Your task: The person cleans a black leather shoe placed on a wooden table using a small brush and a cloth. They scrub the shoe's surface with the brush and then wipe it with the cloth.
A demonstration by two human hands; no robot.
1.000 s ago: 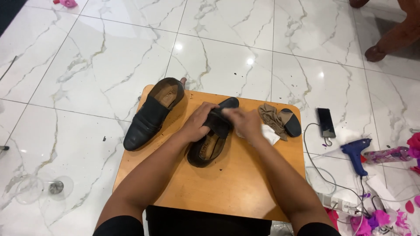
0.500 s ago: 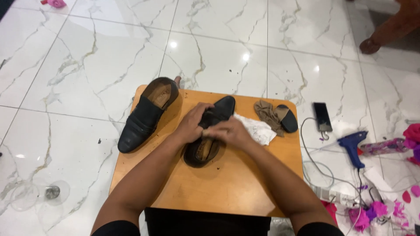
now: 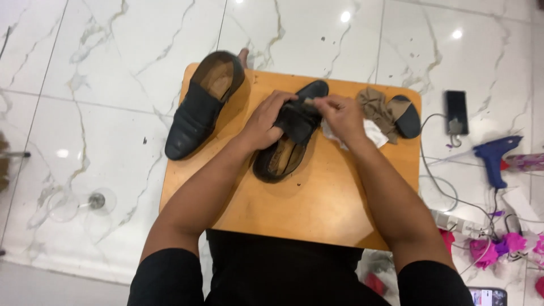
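Wooden board (image 3: 317, 204), black shoe (image 3: 289, 141) between hands — left (image 3: 266, 122), right (image 3: 340, 116)

Both hands, left (image 3: 265, 122) and right (image 3: 342, 116), curl closed, forearms converging.

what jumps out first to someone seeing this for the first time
Two bare hands meet over a black shoe in the middle of a small wooden table: the left hand grips its upper while the right hand presses a white cloth by it. Its mate, a second black shoe, lies at the table's left edge, and a blue glue gun sits on the marble floor to the right.
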